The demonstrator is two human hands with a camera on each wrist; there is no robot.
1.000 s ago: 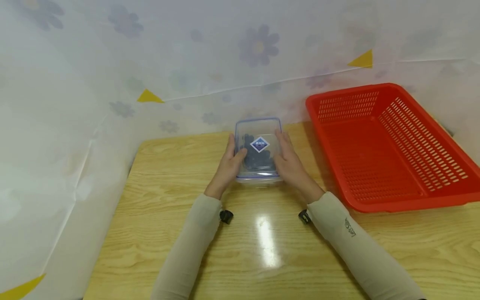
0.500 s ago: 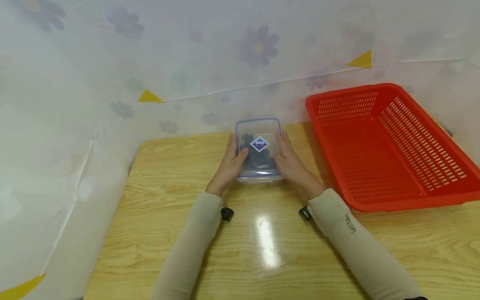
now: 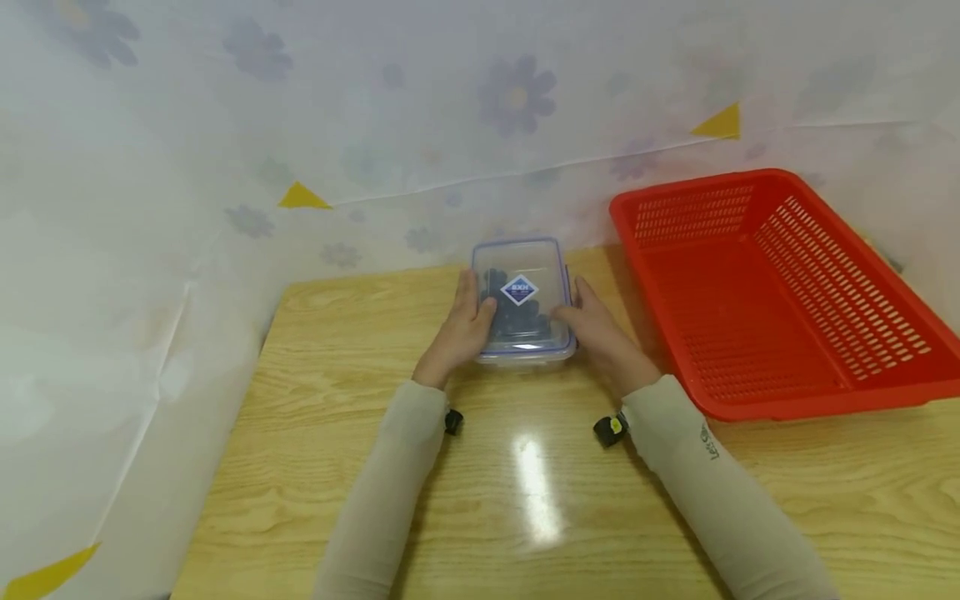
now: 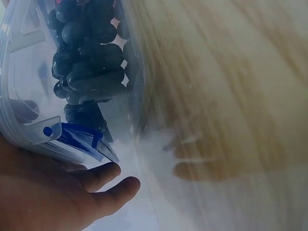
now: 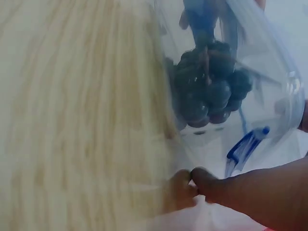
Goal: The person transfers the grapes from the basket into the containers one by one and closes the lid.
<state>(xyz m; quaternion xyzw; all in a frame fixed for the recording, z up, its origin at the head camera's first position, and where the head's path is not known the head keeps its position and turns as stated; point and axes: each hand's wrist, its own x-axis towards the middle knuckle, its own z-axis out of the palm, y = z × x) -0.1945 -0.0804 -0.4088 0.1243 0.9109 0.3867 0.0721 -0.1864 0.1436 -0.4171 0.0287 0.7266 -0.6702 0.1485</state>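
Table (image 3: 337, 500): wood top, backed by a floral sheet (image 3: 225, 125). Basket (image 3: 817, 392), red and slotted, sits on the right half, well apart from the left hand and near the right one.

Box (image 3: 522, 300): clear, lidded, blue-rimmed, with a diamond sticker on the lid, standing on the table near its far edge, between the 2 hands and just left of the basket. Its long axis runs away from the person, so the 2 long sides face the palms. Dark grapes (image 4: 84, 67) are piled inside, seen through the wall in both wrist views.

Left hand (image 3: 459, 333): flat against the box's left long side, fingers fairly straight, thumb up on the lid edge, pressing rather than wrapping. The left wrist view shows a blue latch (image 4: 77, 139) just above the fingertips (image 4: 110, 185).

Right hand (image 3: 603, 337): beside the right long side, low near the front corner, fingertips curled at the blue latch (image 5: 245, 147) there. Whether they pinch it I cannot tell.

Both hands sit level with the box, 1 per side, about equally near.
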